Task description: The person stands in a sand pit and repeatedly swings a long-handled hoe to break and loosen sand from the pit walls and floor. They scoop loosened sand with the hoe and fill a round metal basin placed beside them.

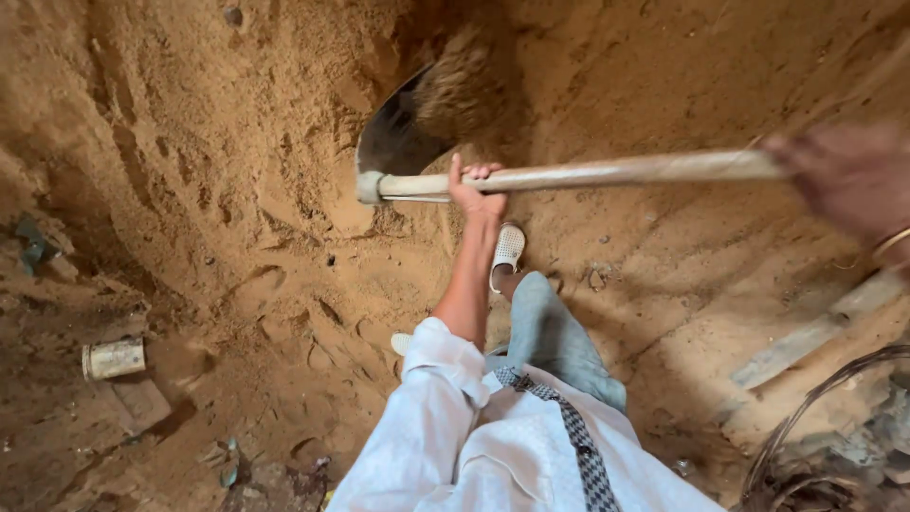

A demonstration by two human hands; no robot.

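Lifting: a shovel (531, 175) with a load of sand (464, 85) heaped on its dark blade, held out level over the sand slope
Shovel: blade to the upper middle, tipped a little; pale wooden shaft runs from the blade socket rightward across the view
Left hand (477, 190): wrapped closed round the shaft just behind the blade socket, fingers curled over the top, arm stretched out straight from a white sleeve
Right hand (853, 175): blurred at the far right end of the shaft; it looks closed on the wood, though the fingers are too smeared to be sure
Doing it well: the forward hand near the blade carries the weight, so keeping it close to the socket and the blade flat should stop the sand sliding off
Footing: a white sandal (507, 248) sits planted in loose sand right under the shaft; soft ground could give way
Around: a pale can (114, 358) lies at left, a plank (815, 332) and wire loops (815, 427) at right
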